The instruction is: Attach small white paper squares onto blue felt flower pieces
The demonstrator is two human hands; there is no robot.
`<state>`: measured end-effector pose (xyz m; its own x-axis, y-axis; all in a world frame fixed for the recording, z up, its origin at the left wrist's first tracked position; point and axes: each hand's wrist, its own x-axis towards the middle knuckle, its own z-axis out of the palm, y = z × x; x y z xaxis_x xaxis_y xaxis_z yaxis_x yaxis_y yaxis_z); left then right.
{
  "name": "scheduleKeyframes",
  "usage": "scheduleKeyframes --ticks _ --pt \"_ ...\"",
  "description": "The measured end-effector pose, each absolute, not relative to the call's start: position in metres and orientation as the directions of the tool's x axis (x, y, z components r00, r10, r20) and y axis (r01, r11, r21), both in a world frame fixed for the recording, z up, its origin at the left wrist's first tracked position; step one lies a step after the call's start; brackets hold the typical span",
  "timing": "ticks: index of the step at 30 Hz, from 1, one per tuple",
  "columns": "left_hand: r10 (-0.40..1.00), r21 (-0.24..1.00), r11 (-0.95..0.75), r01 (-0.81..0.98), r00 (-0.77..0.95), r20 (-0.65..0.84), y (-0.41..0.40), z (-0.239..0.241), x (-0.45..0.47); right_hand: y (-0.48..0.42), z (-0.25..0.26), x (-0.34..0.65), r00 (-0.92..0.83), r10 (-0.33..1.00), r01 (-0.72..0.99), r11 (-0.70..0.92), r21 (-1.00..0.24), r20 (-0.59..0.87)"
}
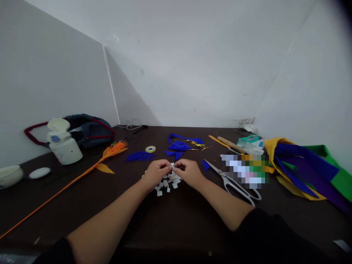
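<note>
My left hand (156,173) and my right hand (190,172) meet at the middle of the dark table. Both pinch a small white piece (172,165) between thumb and fingertips; whether it is paper or cloth I cannot tell. Below and between them lies a loose heap of small white cut pieces (165,183), partly hidden by my left hand. Scissors (230,182) with pale handles rest to the right of my right hand. Behind my left hand are a bundle of thin blue strips (140,156) and a round yellow-rimmed disc (150,149).
Blue scraps (180,146) and yellow bits (198,144) lie farther back. At left are an orange craft flower (117,147) on a long stem, a white bottle (66,148), a bowl (11,176) and a bag (92,130). Coloured sheets (299,161) fill the right side.
</note>
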<state>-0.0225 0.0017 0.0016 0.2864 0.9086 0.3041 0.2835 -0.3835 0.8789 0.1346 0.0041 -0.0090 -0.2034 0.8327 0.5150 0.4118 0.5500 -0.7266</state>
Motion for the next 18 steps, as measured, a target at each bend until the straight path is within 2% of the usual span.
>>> scheduleKeyframes --ticks 4,7,9,11,13,15,18 --pt "0.916 0.829 -0.391 0.401 0.260 0.306 0.008 -0.003 -0.027 0.007 -0.009 0.136 -0.182 0.872 0.362 0.490 -0.793 0.455" --pt "0.960 0.743 -0.265 0.614 0.092 0.266 0.017 -0.005 -0.035 0.011 -0.012 0.140 -0.158 0.913 0.224 0.405 -0.886 0.377" --pt "0.952 0.677 -0.231 0.699 0.021 0.304 0.019 -0.003 -0.037 0.014 -0.013 0.143 -0.154 0.922 0.153 0.378 -0.913 0.356" --pt "0.934 0.718 -0.307 0.625 0.051 0.355 0.016 0.000 -0.033 0.014 -0.012 0.146 -0.158 0.913 0.165 0.399 -0.902 0.375" --pt "0.924 0.822 -0.382 0.422 0.154 0.351 0.011 0.002 -0.024 0.013 -0.010 0.148 -0.160 0.886 0.255 0.463 -0.849 0.435" --pt "0.926 0.906 -0.354 0.231 0.219 0.306 0.006 0.003 -0.014 0.011 -0.007 0.149 -0.167 0.843 0.348 0.535 -0.770 0.511" --pt "0.946 0.964 -0.260 0.057 0.218 0.242 0.004 0.001 -0.005 0.007 -0.005 0.148 -0.184 0.777 0.410 0.617 -0.672 0.601"
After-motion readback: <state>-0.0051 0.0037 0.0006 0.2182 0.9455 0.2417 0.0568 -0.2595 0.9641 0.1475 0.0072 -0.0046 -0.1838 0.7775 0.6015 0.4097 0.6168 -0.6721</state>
